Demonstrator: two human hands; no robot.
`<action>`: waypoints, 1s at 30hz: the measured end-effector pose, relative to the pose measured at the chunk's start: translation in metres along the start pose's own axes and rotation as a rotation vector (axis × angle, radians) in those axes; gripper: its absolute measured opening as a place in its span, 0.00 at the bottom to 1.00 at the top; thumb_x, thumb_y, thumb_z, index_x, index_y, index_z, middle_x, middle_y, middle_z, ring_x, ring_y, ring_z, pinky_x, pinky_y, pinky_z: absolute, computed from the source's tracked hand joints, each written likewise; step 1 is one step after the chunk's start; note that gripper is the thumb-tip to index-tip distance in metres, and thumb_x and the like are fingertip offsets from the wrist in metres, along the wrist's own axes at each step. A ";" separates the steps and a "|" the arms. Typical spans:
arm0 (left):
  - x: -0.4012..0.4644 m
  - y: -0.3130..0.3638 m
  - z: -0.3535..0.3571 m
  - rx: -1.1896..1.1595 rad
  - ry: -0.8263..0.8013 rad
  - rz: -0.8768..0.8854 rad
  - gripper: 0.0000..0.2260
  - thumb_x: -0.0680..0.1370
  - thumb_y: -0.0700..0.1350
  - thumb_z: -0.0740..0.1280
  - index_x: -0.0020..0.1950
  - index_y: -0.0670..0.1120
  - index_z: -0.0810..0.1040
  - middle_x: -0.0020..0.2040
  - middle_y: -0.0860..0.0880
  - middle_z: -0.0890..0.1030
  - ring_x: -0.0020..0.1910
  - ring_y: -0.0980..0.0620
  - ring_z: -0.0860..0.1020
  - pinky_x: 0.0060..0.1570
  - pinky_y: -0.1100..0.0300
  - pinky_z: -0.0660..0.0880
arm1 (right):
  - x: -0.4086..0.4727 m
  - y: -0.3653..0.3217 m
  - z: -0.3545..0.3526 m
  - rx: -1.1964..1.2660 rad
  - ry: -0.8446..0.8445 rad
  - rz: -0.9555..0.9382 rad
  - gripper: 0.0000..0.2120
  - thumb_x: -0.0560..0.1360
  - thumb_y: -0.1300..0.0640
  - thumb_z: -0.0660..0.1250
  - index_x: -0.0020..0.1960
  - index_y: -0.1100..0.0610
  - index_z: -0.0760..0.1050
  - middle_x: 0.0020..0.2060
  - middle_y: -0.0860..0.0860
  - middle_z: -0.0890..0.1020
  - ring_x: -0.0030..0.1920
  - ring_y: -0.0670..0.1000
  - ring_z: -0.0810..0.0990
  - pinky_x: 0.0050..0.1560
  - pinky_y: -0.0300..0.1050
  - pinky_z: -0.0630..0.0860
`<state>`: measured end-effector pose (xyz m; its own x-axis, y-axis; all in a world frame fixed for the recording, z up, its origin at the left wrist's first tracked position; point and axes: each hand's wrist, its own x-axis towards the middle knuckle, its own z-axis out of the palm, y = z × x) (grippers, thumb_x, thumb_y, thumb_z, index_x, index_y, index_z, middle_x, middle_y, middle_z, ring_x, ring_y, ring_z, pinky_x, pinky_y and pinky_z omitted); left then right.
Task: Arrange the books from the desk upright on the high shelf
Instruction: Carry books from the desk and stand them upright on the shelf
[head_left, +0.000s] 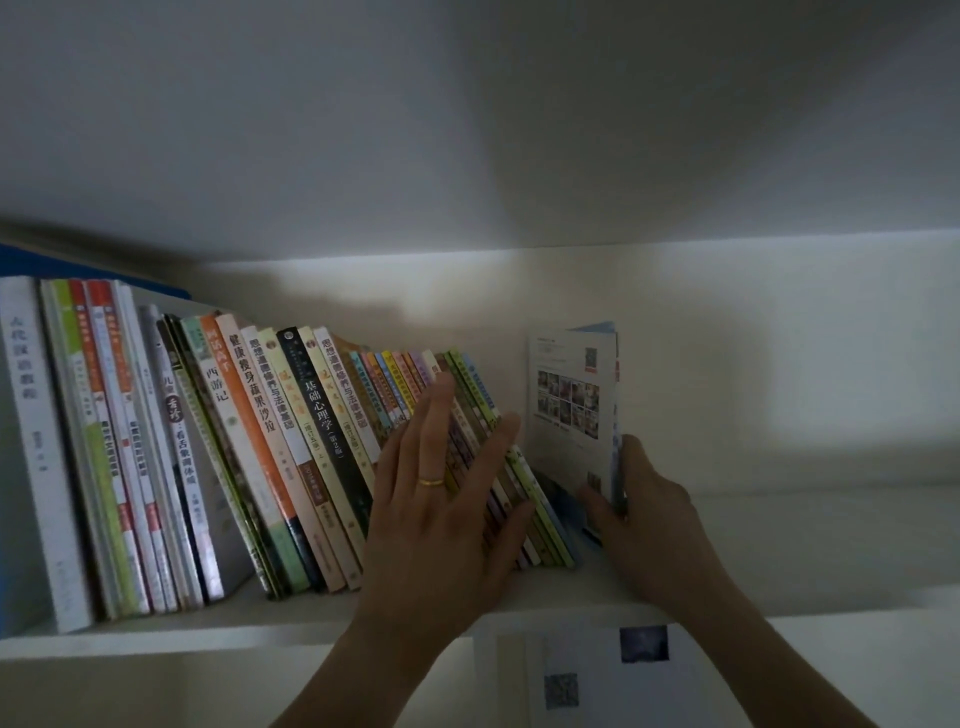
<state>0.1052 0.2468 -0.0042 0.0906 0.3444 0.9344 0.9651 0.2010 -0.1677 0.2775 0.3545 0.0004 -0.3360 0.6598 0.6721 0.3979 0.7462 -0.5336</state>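
A long row of books (270, 447) stands on the white high shelf (779, 540), leaning to the left. My left hand (447, 499), a gold ring on one finger, lies flat with straight fingers against the thin colourful spines (395, 384) at the row's right end. My right hand (649, 525) grips the lower edge of a thin white and blue booklet (574, 405). The booklet stands upright on the shelf just right of the row, its back cover with small photos facing me.
The shelf stretches on to the right of the booklet. A blue folder (78, 267) sits behind the books at far left. Below the shelf edge hangs a white sheet with dark squares (597, 670). The light is dim.
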 end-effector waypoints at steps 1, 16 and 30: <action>0.000 0.000 -0.001 -0.010 0.002 0.000 0.29 0.80 0.65 0.63 0.78 0.55 0.70 0.83 0.39 0.51 0.83 0.41 0.52 0.78 0.40 0.56 | -0.001 -0.002 -0.001 -0.010 -0.007 -0.013 0.14 0.81 0.53 0.66 0.63 0.52 0.64 0.61 0.54 0.81 0.53 0.57 0.83 0.47 0.46 0.80; 0.026 0.072 -0.001 -0.554 0.193 -0.527 0.04 0.81 0.47 0.69 0.47 0.51 0.82 0.78 0.53 0.60 0.79 0.48 0.60 0.72 0.53 0.70 | -0.005 -0.003 -0.007 0.156 -0.037 -0.130 0.28 0.72 0.25 0.53 0.56 0.42 0.78 0.41 0.42 0.85 0.39 0.39 0.83 0.43 0.48 0.82; -0.093 0.031 -0.121 -0.595 0.330 -0.827 0.21 0.81 0.58 0.59 0.61 0.44 0.79 0.31 0.51 0.77 0.27 0.51 0.78 0.24 0.51 0.78 | -0.011 -0.016 -0.004 -0.016 -0.211 -0.008 0.39 0.74 0.26 0.50 0.72 0.51 0.72 0.60 0.52 0.81 0.57 0.53 0.80 0.59 0.50 0.76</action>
<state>0.1560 0.1096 -0.0578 -0.6708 0.0227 0.7413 0.7138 -0.2516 0.6536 0.2780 0.3349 0.0036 -0.5103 0.6587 0.5529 0.4074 0.7513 -0.5192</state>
